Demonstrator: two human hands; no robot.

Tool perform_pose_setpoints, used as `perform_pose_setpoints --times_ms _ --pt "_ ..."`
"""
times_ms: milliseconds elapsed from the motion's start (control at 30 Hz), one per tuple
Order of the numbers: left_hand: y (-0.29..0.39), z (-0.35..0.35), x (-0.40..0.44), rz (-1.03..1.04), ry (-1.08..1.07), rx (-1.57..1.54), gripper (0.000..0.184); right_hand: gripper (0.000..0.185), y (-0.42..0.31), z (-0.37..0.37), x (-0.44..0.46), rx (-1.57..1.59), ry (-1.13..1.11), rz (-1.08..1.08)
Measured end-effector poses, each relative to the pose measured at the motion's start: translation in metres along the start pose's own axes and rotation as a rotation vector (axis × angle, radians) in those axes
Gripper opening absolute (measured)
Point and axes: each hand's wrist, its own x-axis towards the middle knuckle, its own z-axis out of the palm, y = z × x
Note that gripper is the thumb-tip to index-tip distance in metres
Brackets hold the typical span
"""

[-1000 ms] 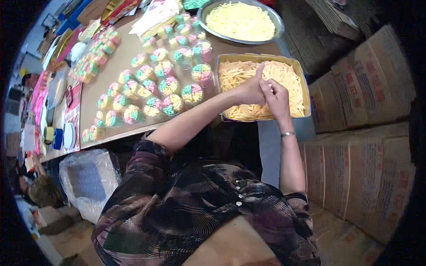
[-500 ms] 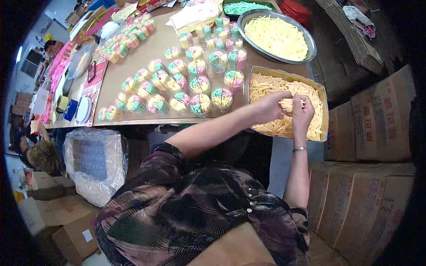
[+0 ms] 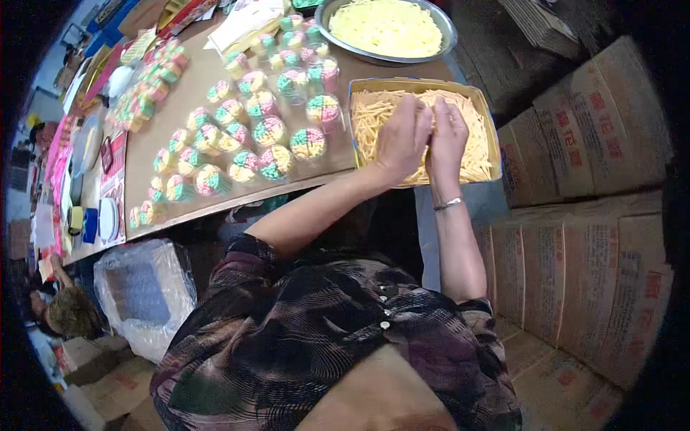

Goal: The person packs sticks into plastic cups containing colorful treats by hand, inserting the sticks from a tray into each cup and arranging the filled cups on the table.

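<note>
Over a box (image 3: 495, 136) of thin pale-orange sticks (image 3: 370, 118), my left hand (image 3: 402, 140) and my right hand (image 3: 448, 136) are brought together, palms facing inward. The fingers of both hands are closed and point away from me. Whatever lies between the palms is hidden. A bracelet circles the right wrist. To the left of the box, round clear cups (image 3: 307, 144) packed with pink, yellow and green sticks stand in rows on the brown table (image 3: 345, 154).
A metal bowl (image 3: 453, 36) of yellow pieces sits behind the box. Stacked cartons (image 3: 568, 136) rise on the right. A plastic-wrapped crate (image 3: 144, 287) is below the table at left, near another person (image 3: 68, 309).
Half a second ago a bundle of pale-orange sticks showed between my hands; now the hands are pressed together and hide it. The camera view has shifted, moving the whole scene left and up.
</note>
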Motion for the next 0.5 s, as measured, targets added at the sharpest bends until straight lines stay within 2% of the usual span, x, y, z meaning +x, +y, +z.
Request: perform_pose_setpoints --times_ms 100,167,233,267,333,400,433,500 --pt "-0.004 0.0 0.008 0.034 0.087 0.007 0.019 0.026 -0.005 0.014 -0.01 0.092 0.024 -0.09" --pt "-0.003 -0.004 0.002 0.109 0.025 -0.07 0.019 0.025 -0.005 0.012 -0.01 -0.044 0.072 -0.128" --pt "-0.006 -0.012 0.003 -0.015 -0.137 -0.152 0.019 0.024 0.013 -0.001 0.001 -0.104 0.018 -0.177" --pt "-0.007 -0.026 0.009 -0.019 -0.114 -0.133 0.019 0.024 0.01 -0.004 0.002 -0.09 -0.009 -0.175" --pt "-0.012 -0.062 0.028 0.185 -0.128 0.239 0.019 0.023 -0.002 -0.018 0.0 -0.432 -0.017 -0.397" --pt "-0.037 -0.113 0.055 0.115 -0.07 0.615 0.027 0.019 0.001 -0.038 0.007 -0.759 -0.024 -0.676" --pt "-0.055 -0.136 0.064 0.053 -0.056 0.821 0.031 0.019 0.006 -0.043 0.009 -0.756 -0.026 -0.673" --pt "-0.078 -0.165 0.071 -0.068 -0.109 1.108 0.04 0.016 0.017 -0.049 0.013 -1.29 -0.101 -0.67"
